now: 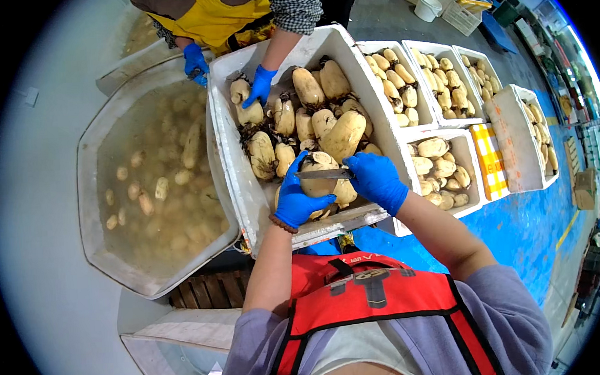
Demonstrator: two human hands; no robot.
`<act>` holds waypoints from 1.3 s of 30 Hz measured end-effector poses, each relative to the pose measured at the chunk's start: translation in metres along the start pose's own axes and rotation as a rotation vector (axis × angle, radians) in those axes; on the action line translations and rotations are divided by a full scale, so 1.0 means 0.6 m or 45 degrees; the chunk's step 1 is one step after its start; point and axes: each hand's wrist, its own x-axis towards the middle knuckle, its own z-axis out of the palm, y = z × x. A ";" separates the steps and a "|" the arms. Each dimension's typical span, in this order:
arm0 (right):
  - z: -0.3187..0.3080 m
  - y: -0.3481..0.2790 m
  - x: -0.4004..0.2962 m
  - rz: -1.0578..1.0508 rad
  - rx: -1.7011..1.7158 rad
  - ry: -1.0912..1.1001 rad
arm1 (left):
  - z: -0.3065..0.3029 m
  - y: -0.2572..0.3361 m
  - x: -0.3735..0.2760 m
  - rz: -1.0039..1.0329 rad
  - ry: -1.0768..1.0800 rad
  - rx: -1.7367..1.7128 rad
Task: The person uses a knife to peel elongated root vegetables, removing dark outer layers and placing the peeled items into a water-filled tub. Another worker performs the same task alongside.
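Observation:
My left hand point(299, 197), in a blue glove, grips a pale lotus root point(314, 186) over the near end of a white foam box point(310, 234). In my blue-gloved right hand point(378, 179) is a knife point(325, 174), its blade pointing left and lying across the lotus root; whether it cuts in cannot be told. Lotus roots point(345, 135) with dark, stringy joints fill much of the box beyond my hands. Across from me a co-worker's gloved hand point(261, 86) touches a lotus root point(249, 112) inside the same box.
On the left stands a tub point(89, 198) of murky water with lotus roots point(161, 188) in it. The co-worker's other hand point(195, 64) is at its rim. Several foam boxes of lotus roots point(442, 80) stand on the right, beside a yellow-checked box point(489, 161).

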 end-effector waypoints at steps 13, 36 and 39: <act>0.003 0.026 0.017 -0.006 0.048 0.091 | -0.001 0.049 -0.009 -0.013 -0.008 -0.137; -0.044 -0.044 0.029 0.254 0.954 -0.110 | -0.010 0.122 0.001 0.253 0.029 1.064; 0.002 -0.006 0.036 0.340 1.422 -0.167 | -0.010 0.127 -0.001 0.293 0.000 1.075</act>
